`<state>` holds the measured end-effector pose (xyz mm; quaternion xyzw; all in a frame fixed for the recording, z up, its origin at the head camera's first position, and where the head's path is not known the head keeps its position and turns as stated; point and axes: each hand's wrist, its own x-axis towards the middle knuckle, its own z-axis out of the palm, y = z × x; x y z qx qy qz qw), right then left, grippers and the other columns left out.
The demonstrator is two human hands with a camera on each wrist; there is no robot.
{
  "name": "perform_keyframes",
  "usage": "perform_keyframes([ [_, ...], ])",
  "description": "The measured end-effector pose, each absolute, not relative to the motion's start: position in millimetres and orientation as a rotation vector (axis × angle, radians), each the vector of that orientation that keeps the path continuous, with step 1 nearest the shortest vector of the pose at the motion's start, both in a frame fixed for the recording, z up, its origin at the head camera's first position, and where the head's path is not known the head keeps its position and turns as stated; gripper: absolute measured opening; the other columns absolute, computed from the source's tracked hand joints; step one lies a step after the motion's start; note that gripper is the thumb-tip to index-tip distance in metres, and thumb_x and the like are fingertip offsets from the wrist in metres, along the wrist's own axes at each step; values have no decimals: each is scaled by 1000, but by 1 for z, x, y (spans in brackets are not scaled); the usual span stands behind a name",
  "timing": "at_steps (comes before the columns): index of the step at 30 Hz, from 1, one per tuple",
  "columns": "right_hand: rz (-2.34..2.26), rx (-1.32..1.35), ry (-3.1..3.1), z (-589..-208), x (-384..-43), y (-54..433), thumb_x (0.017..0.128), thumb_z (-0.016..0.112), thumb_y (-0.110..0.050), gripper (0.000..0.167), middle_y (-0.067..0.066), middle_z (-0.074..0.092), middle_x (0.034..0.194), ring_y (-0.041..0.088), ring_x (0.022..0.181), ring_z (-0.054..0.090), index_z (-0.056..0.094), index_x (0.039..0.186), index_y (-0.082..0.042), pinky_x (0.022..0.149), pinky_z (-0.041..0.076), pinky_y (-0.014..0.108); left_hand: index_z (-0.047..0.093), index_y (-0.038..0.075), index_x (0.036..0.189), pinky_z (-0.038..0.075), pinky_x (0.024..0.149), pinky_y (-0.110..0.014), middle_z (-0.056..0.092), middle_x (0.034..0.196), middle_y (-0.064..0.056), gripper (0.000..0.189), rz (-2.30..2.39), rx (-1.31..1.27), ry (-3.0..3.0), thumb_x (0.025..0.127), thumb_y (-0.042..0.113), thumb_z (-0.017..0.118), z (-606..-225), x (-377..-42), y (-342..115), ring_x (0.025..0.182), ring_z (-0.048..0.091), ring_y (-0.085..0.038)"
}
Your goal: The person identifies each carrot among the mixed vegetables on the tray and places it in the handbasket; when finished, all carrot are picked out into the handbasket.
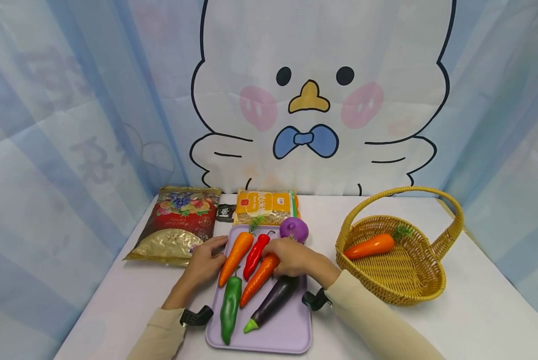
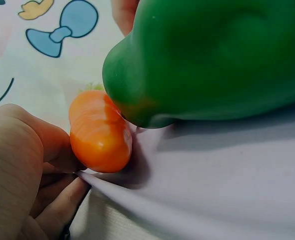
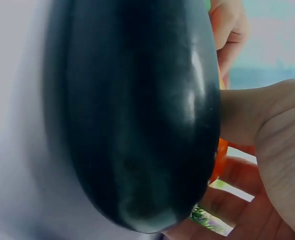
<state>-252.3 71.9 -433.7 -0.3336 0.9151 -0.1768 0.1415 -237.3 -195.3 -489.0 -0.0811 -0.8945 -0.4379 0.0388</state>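
Note:
A light purple tray [image 1: 291, 335] carries a left carrot [image 1: 235, 257], a red chili pepper [image 1: 255, 256], a middle carrot [image 1: 260, 281], a green pepper [image 1: 230, 307] and an eggplant [image 1: 275, 302]. My right hand [image 1: 292, 257] grips the middle carrot near its top, thumb and fingers around it. In the right wrist view the eggplant [image 3: 142, 110] hides much of that grip. At the tray's left edge, my left hand [image 1: 206, 262] pinches the rim, thumb beside the left carrot [image 2: 100, 135] and fingers below. A purple onion [image 1: 294, 229] is at the tray's back right corner.
To the right stands a wicker basket [image 1: 399, 280] with a raised handle and one carrot [image 1: 370, 246] inside. A red and gold candy bag [image 1: 179, 220] lies back left. Behind the tray are a yellow food packet [image 1: 266, 206] and a small black packet [image 1: 225, 213].

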Motion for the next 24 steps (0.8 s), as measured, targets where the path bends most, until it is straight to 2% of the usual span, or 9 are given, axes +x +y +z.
perform_keyframes([
  [6,-470,-1015,2634,-433,-253,71,80,80,-9,45,4,68,126,21,114,60,71,125,-11,109,46,43,64,-1,135,39,115,-49,60,142,-13,50,-1340,-248,-2741,85,5,61,-489,-237,-195,136,52,-33],
  [24,-589,-995,2621,-431,-255,80,79,85,-11,44,4,69,121,23,114,60,72,122,-11,109,46,46,64,-1,135,39,115,-50,60,142,-13,49,-1352,-253,-2738,86,4,62,-490,-238,-195,136,52,-34],
])
